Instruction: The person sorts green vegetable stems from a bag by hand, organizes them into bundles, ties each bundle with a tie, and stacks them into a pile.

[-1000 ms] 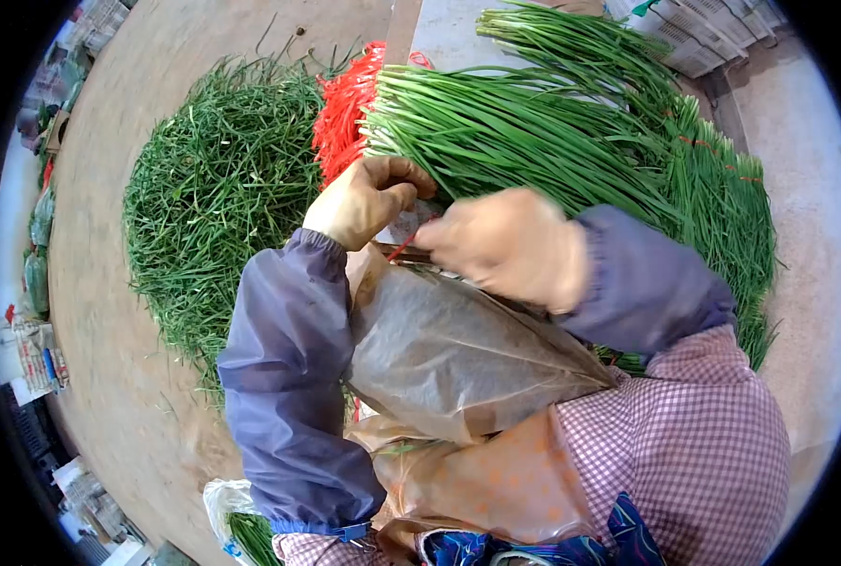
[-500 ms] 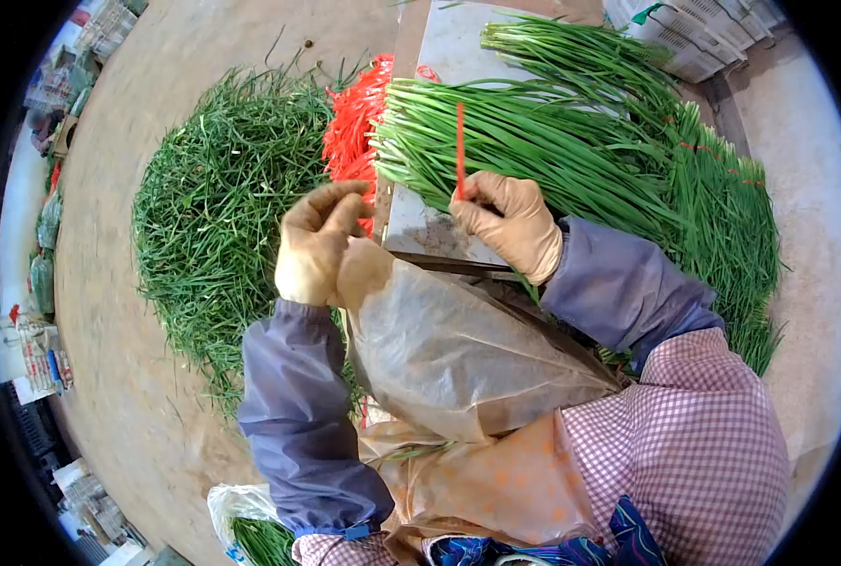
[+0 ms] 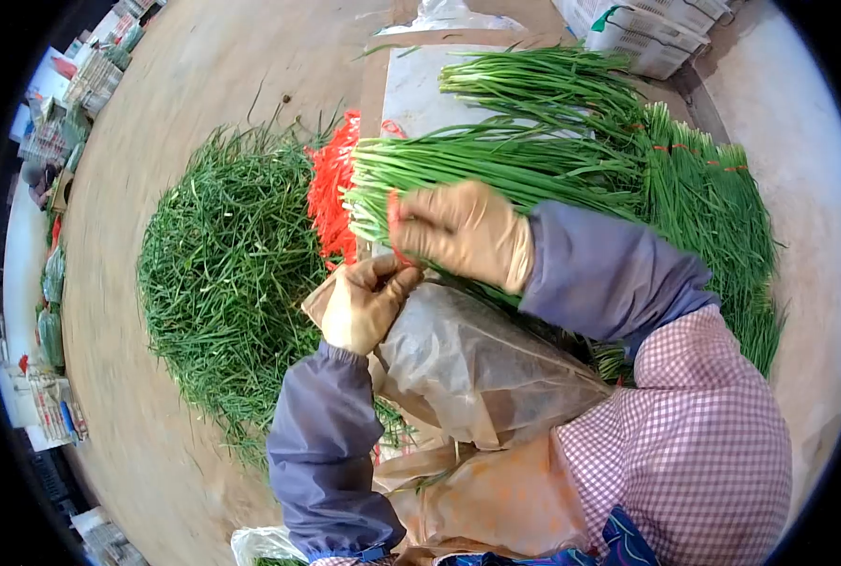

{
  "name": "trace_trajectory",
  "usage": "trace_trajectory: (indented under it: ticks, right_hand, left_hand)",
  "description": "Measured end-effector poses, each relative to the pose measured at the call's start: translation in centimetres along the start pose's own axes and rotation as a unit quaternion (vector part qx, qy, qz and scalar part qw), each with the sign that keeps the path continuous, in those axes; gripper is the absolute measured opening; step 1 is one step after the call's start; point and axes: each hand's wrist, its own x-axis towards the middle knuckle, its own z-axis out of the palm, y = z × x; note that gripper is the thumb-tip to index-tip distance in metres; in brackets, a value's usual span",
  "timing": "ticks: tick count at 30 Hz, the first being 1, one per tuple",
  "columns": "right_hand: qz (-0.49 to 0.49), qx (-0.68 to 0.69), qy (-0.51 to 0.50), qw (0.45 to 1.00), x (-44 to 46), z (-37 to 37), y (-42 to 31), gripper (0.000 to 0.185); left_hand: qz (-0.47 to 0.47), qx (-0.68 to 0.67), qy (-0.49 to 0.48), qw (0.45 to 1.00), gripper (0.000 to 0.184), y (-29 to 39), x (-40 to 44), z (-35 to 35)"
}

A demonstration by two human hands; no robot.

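Whereas the two hands were standing apart half a second ago, they are now meeting above the near left part of the white tabletop [image 3: 411,90]. The right hand [image 3: 467,236] is pinching a red tie [image 3: 394,206], which is no longer pointing upward but is running down toward the left hand [image 3: 359,302]. The left hand is keeping a narrow posture, thumb and forefinger converging at the tie's lower end; from where I am standing, I cannot tell whether they are gripping it. For the work in hand, this change is bringing both hands to one tie. Garlic chives [image 3: 515,160] are lying across the tabletop, pale ends facing left; a bundle of red ties [image 3: 333,189] is lying at its left edge.

Containers: white crates [image 3: 647,52] are standing beyond the tabletop's far right corner, contents not showing. Well out from its near left corner, a clear plastic bag [image 3: 255,545] is holding green leaves [image 3: 279,561]. Loose trimmings [image 3: 232,245] are lying uncontained, left of the tabletop.
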Motion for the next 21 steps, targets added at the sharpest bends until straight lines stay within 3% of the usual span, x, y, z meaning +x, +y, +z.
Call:
trace_trajectory:
  ticks: [1,2,3,4,5,6,8,9,10,12,16,21]
  right_hand:
    - [-0.001,-0.047,0.054,0.997,1.4,-1.1,0.7,0.028]
    - [0.079,-0.046,0.037,0.995,3.0,-2.6,1.6,0.039]
    - [0.066,-0.071,0.033,0.995,4.7,-3.8,3.2,0.045]
    - [0.066,-0.121,0.027,0.990,6.2,-4.3,5.8,0.037]
    - [0.043,-0.223,-0.045,0.973,7.2,-5.3,7.7,0.048]
    - [0.083,-0.283,-0.110,0.949,7.7,-5.1,9.6,0.049]
    - [0.130,-0.422,-0.264,0.857,6.8,-3.7,13.3,0.051]
    - [0.224,-0.335,-0.259,0.878,6.1,-3.6,10.0,0.054]
    - [0.243,-0.319,-0.248,0.882,5.4,-3.0,9.8,0.057]
    - [0.200,-0.272,-0.167,0.926,3.0,-1.7,9.5,0.058]
    - [0.150,-0.336,-0.141,0.919,-0.2,1.5,6.3,0.064]
    - [0.152,-0.301,-0.131,0.932,0.3,1.1,7.1,0.065]
  left_hand:
    - [-0.018,0.005,0.004,1.000,0.018,0.4,-0.1,0.3]
    - [-0.036,0.009,0.009,0.999,0.019,0.7,-0.2,0.4]
    - [-0.045,0.027,0.009,0.999,0.020,1.4,-0.2,0.5]
    - [-0.054,0.046,0.008,0.997,0.021,2.2,-0.1,0.6]
    - [-0.061,0.065,0.006,0.996,0.021,2.7,0.0,0.7]
    - [-0.051,0.039,0.008,0.998,0.021,2.4,0.1,0.8]
    - [-0.032,-0.012,0.011,0.999,0.022,1.4,0.1,0.8]
    - [-0.040,-0.008,0.000,0.999,0.023,1.5,0.2,0.7]
    - [-0.049,0.001,-0.005,0.999,0.023,1.5,0.2,0.6]
    - [-0.067,0.018,-0.018,0.997,0.024,1.6,0.4,0.5]
    - [-0.094,-0.016,-0.025,0.995,0.022,1.6,0.5,0.8]
    - [-0.096,-0.050,0.006,0.994,0.020,2.5,-0.3,1.1]
